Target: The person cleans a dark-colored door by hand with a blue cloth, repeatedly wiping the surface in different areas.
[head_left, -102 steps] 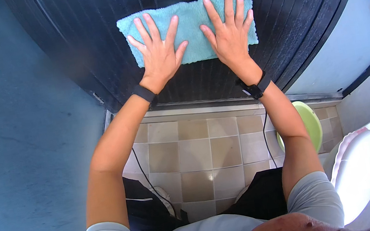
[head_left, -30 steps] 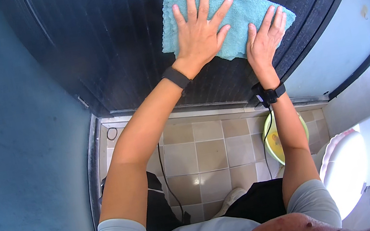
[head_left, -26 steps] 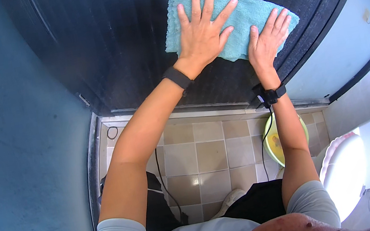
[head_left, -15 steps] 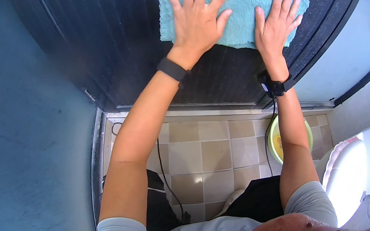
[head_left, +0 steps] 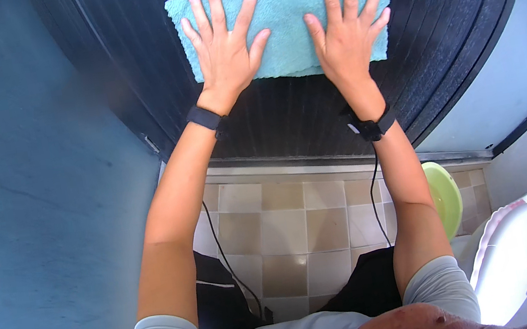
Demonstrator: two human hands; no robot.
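A light turquoise cloth point(head_left: 286, 28) lies spread against a dark, grooved door panel point(head_left: 290, 115). On the cloth's left part my left hand point(head_left: 224, 59) rests flat, its fingers stretched and spread. My right hand point(head_left: 348, 42) presses flat on the right part, fingers likewise apart. Neither hand is closed round the cloth; its middle shows between the two thumbs. Black bands circle both wrists, and a dark cable hangs down near each arm.
Tiled floor point(head_left: 280, 224) lies below the door. A light green basin point(head_left: 446, 193) stands beside my right forearm, partly hidden by it. Further right is a white toilet point(head_left: 510, 255). A pale blue panel point(head_left: 26, 204) fills the left side.
Both hands and the cloth have moved left across the door. The cloth, tilted before, now lies nearly level. My view has shifted slightly, and more of the basin is behind my right arm.
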